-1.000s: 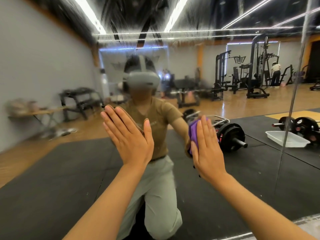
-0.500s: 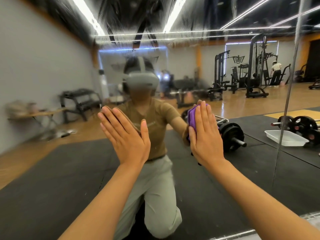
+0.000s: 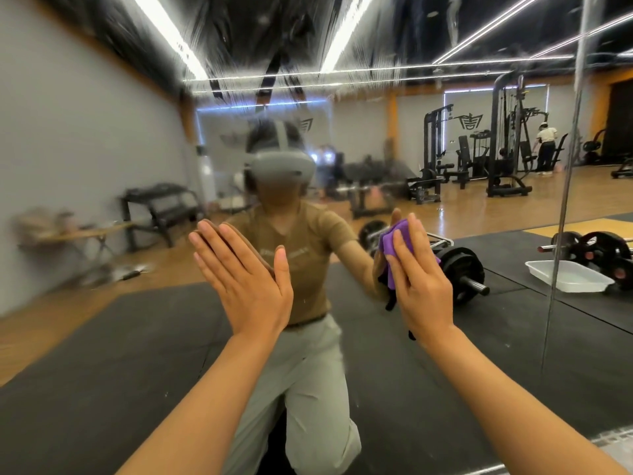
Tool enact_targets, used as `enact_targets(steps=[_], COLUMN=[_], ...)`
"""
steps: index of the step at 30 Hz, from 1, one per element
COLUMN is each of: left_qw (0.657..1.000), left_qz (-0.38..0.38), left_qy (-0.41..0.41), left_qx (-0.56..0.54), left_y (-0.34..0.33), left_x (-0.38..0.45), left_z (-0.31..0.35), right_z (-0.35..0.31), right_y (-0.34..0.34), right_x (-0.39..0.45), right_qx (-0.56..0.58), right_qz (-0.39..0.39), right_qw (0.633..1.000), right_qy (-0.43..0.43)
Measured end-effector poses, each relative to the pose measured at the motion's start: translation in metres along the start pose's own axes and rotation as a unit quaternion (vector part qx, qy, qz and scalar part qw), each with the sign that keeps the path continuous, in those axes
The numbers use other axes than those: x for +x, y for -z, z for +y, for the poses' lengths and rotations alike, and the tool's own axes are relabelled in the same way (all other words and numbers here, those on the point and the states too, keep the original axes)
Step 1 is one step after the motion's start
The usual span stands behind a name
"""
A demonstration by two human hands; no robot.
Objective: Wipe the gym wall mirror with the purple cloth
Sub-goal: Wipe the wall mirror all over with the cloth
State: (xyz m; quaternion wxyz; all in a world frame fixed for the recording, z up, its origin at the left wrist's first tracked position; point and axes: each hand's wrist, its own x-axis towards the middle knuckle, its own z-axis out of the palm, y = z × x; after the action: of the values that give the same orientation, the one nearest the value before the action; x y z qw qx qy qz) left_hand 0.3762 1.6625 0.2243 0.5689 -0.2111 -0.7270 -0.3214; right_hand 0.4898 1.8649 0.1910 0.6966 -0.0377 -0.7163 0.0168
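right hand (image 3: 419, 289) flat on purple cloth (image 3: 394, 246), mirror (image 3: 102, 132) seam (image 3: 565, 200) rightward

No legible text anywhere. Shirt (image 3: 301, 255) in mirror (image 3: 85, 132) reflection: one line of small pale print across chest, blurred, can't read. Back wall, reflected: dark emblem (image 3: 470, 122), stacked-bar shape, looks like a gym logo, no letters made out; 2nd similar emblem (image 3: 306, 125) above headset, smeared by streaks on glass. Machines, weight plates, tray: no labels or nos. visible at this res.
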Motion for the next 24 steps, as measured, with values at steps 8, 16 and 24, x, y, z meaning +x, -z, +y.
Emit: enact_targets(steps=[8,16,24], left_qw=[1.0,1.0,1.0], left_qz=[-0.01,-0.011,-0.013], left_qy=[0.003,0.008,0.004], left_qx=[-0.005,-0.01,-0.012], left_y=[0.0,0.0,0.0], left_x=[0.0,0.001,0.0], left_z=[0.001,0.001,0.0], right_z=[0.001,-0.005,-0.01], right_y=[0.01,0.001,0.002], right_x=[-0.051,-0.002,0.001], right_qx=[-0.042,-0.057,-0.058], right_qz=[-0.064,-0.017,-0.017], right_qw=[0.996,0.998,0.997], right_qy=[0.055,0.021,0.042])
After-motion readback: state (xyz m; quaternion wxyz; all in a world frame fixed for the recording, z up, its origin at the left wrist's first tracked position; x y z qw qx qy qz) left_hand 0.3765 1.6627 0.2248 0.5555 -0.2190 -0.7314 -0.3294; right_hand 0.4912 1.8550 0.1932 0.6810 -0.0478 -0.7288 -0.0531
